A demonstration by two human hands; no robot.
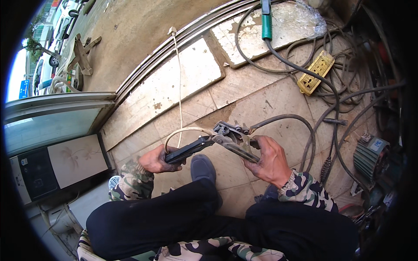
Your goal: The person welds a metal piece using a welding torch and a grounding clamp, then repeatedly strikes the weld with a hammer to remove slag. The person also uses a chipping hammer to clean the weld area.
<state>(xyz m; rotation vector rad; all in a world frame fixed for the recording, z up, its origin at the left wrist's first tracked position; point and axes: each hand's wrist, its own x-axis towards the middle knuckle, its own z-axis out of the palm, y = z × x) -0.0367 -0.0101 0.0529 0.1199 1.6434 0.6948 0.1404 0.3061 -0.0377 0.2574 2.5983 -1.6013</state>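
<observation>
My left hand (pixel 159 160), fingers blackened, is wrapped round a long black handle (pixel 189 150) that slants up to the right. A pale cable (pixel 188 129) loops from beside this hand towards worn metal parts (pixel 224 129) at the handle's upper end. My right hand (pixel 271 162) grips the arm of a grimy metal clamp (pixel 237 148) between thumb and fingers. A thick dark cable (pixel 283 116) runs off from the clamp to the right. The two held pieces meet in front of me, above my shoe (pixel 203 168); whether they are joined, I cannot tell.
Pale slabs (pixel 174 82) lie along a metal door track. At upper right are a green-handled tool (pixel 266 27), a yellow power strip (pixel 316 71) and coiled cables. A hammer (pixel 335 122) and green motor (pixel 370 156) stand right. A glass panel (pixel 56 126) borders the left.
</observation>
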